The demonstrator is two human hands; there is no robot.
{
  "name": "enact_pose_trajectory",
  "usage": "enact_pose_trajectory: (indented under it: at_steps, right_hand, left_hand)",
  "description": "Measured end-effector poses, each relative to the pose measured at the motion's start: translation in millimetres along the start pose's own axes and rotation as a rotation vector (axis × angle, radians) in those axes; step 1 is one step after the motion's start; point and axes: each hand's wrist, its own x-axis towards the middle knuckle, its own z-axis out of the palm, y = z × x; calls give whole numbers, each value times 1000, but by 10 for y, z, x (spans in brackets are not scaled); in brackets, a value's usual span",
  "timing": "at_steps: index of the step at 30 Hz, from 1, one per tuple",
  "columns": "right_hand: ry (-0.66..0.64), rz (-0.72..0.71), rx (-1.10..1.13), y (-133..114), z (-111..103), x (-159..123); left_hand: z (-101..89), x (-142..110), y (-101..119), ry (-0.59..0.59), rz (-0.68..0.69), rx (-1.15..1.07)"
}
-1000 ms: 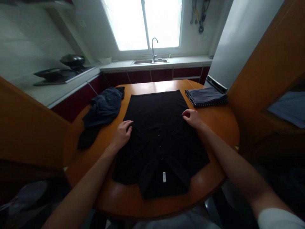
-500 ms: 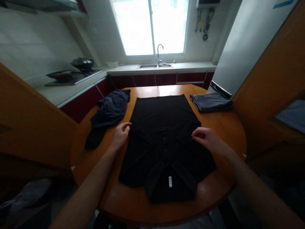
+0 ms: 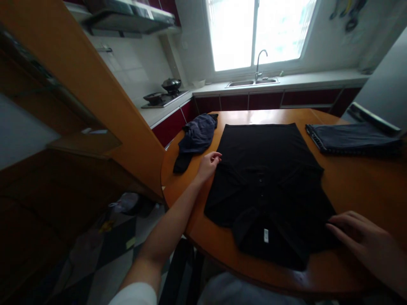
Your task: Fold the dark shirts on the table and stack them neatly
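A black polo shirt (image 3: 263, 148) lies spread flat, with its collar and white label toward me and its hem toward the window. At its left edge, near the sleeve, is my left hand (image 3: 208, 166), fingers curled and pinched on the cloth's border. My right hand (image 3: 365, 239) is at the outer end of the right sleeve, its thumb and forefinger closed together on the fabric edge. Dark cloth makes the exact grip of both hands hard to see.
The shirt lies on a round wooden table (image 3: 359, 186). A crumpled dark blue garment (image 3: 199, 133) lies at the left, and folded grey-blue clothes (image 3: 356, 137) are stacked at the right. Beyond are a counter with a sink (image 3: 240, 84) and a stove (image 3: 167, 99).
My right hand has moved from beside the shirt's right armpit down to the sleeve end. The left hand stays at the left edge. The view has turned left.
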Motion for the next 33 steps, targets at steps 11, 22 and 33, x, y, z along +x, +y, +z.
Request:
enact_pose_trajectory:
  at_steps: [11,22,33]
  right_hand:
    - [-20,-203,30,-478,-1,486]
    - [-450,-826,-194,-1495,1063,1460]
    - [-410,-1004,-393,-1510,1205,1564]
  left_hand:
    - [-478,-1790,250,-93,-149,422]
    - [-138,-2135,253,210,-65,412]
    - [-123,-2313,208,252,22,310]
